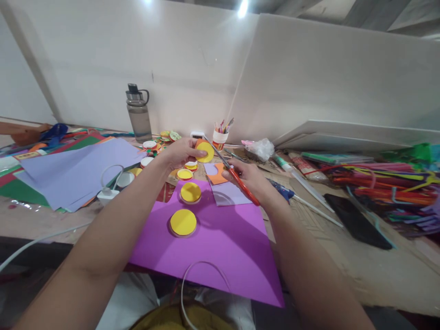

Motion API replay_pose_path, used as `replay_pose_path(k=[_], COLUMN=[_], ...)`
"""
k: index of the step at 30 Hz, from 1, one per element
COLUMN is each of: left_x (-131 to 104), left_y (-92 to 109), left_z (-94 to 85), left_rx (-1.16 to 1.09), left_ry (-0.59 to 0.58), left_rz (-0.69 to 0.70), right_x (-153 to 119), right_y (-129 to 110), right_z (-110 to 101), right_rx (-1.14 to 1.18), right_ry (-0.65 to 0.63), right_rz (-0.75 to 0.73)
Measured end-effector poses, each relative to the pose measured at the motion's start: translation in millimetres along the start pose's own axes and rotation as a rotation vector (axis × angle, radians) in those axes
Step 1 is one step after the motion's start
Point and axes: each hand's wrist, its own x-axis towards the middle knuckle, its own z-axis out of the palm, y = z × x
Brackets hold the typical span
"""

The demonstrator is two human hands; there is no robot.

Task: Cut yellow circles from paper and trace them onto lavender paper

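My left hand (180,153) is closed, pinching a yellow paper disc (206,154) at its left side. A bit of orange shows along the disc's upper left edge. Held in my right hand (250,175) is a pair of scissors (244,187) with red handles. Its blades point up and left, just beside the disc's right edge; whether they touch it I cannot tell. Below, two yellow-topped round pieces (183,222) lie on a purple sheet (227,252). An orange paper piece (220,178) with a curved cut-out rests on pale lilac paper (231,196).
More round lids (184,174) sit left of centre. A water bottle (139,117) and a cup of pencils (220,137) stand near the wall. Lilac sheets (85,169) cover the left. At right lie a glue gun (283,190), a phone (355,220) and coloured pipe cleaners (395,192).
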Motion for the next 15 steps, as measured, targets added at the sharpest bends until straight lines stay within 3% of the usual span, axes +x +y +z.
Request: replay_pose_path(k=[4,7,11,15], left_x=[0,-3,-8,-11], left_y=[-1,0,3,2], left_z=[-2.8,1.3,16.7,33.5], left_rx=[0.012,0.028,0.13,0.357], left_ry=[-0.026,-0.028,-0.06,-0.076], left_rz=[0.004,-0.01,-0.013,0.04], right_x=[-1,-2,2,8], right_y=[-2,-2,4,11], right_z=[1,5,13,20], right_rx=[0.036,0.185,0.416,0.42], right_ry=[0.004,0.044,0.206,0.25], right_rz=[0.022,0.092,0.125,0.086])
